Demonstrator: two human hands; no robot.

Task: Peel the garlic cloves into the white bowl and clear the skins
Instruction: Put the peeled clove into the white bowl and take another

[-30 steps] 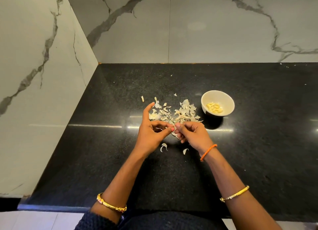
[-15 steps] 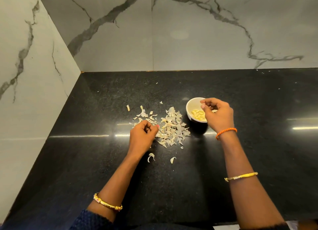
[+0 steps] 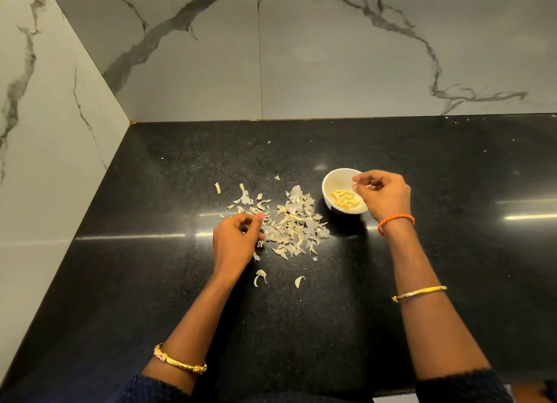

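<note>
Garlic skins point(image 3: 294, 225), pale papery flakes, lie heaped just beside the left hand point(image 3: 235, 243), whose curled fingers perhaps pinch one; light, flimsy, best swept together. Right hand point(image 3: 384, 196) hovers loosely curled over the small white bowl point(image 3: 330, 182).

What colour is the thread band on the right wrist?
Orange thread band; clearest in the head view.

Single head-worn view, wide-angle, looking forward and down over the black worktop point(image 3: 422, 282) from the person's own standpoint. Close range: both forearms enter from the bottom edge. Marble walls point(image 3: 331, 56) fill the top and left; lines bow toward the edges.
</note>
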